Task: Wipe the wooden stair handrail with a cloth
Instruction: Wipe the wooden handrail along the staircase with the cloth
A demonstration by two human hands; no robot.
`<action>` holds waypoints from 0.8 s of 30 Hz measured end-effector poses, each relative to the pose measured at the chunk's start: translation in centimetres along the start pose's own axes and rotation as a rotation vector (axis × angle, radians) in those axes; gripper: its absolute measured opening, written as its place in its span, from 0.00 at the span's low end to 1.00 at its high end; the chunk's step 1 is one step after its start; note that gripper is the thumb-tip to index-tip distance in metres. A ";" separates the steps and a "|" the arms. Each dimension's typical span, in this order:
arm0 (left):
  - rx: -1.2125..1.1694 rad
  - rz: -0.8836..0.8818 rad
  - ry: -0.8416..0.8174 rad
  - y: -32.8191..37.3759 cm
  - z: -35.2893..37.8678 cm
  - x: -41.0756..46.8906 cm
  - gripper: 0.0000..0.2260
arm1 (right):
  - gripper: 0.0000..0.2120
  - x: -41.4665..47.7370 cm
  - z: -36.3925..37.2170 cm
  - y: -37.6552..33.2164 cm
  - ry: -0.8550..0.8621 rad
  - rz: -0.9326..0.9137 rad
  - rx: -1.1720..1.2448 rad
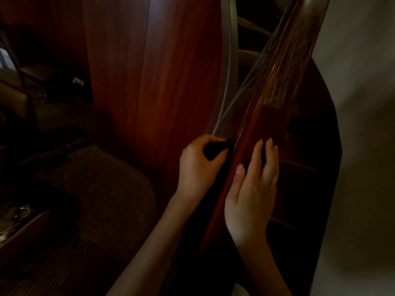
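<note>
Nearest the camera, the right hand point(254, 189) lay flat on the handrail point(277, 82), fingers straight and holding nothing. Just left of the rail, the left hand point(201, 165) curled round a dark cloth point(214, 151), pressed to the rail's side; the dim light hid its shape. The rail's long axis ran from bottom centre up to the upper right, rising away. A wooden panel point(149, 82) stood close on its left, stair steps point(299, 167) and a pale wall point(363, 82) on its right. Above the hands the rail ran bare.
</note>
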State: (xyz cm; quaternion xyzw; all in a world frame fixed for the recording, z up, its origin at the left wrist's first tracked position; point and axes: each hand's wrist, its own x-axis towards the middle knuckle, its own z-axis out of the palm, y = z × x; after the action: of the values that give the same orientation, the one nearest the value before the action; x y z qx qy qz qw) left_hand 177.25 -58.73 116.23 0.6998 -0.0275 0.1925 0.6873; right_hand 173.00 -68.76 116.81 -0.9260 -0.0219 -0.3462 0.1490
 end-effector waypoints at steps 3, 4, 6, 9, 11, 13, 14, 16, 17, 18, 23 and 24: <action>0.044 0.032 0.052 1.9 2.0 4.3 0.08 | 0.26 0.1 0.0 -0.1 -0.004 0.009 0.015; 0.050 0.030 0.063 2.3 2.4 5.3 0.08 | 0.26 0.2 0.0 -0.1 -0.007 0.011 0.027; 0.018 0.016 0.072 2.6 2.9 6.0 0.07 | 0.27 0.2 -0.1 -0.2 -0.010 0.013 0.043; -0.086 -0.015 0.029 1.5 1.7 3.4 0.07 | 0.27 0.2 -0.1 -0.1 -0.014 0.010 0.046; -0.092 -0.007 -0.022 0.0 0.1 0.3 0.07 | 0.27 0.1 0.0 0.0 -0.023 0.012 0.050; -0.129 -0.012 -0.052 -1.1 -1.4 -3.0 0.08 | 0.27 0.1 0.1 0.1 -0.024 0.011 0.055; -0.167 -0.024 -0.044 -1.5 -1.7 -4.2 0.09 | 0.26 0.1 0.1 0.1 -0.023 0.008 0.052; -0.241 -0.053 -0.009 -1.7 -1.5 -5.0 0.10 | 0.27 0.1 0.1 0.1 -0.028 0.006 0.044; -0.270 -0.057 0.003 -1.6 -1.1 -4.6 0.10 | 0.27 0.1 0.0 0.1 -0.031 0.008 0.042; -0.294 -0.051 0.010 -1.4 -0.6 -3.7 0.10 | 0.27 0.1 0.0 0.1 -0.031 0.009 0.043; -0.269 0.052 0.014 0.8 2.7 4.8 0.09 | 0.27 0.2 0.0 -0.1 -0.028 0.026 0.054; -0.268 0.046 0.014 1.3 3.4 6.7 0.08 | 0.27 0.2 -0.1 -0.1 -0.026 0.025 0.062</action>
State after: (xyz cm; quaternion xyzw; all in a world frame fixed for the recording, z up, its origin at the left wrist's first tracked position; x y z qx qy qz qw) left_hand 183.84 -60.54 119.56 0.5997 -0.0643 0.2079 0.7701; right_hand 173.10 -68.66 117.01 -0.9256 -0.0230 -0.3312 0.1816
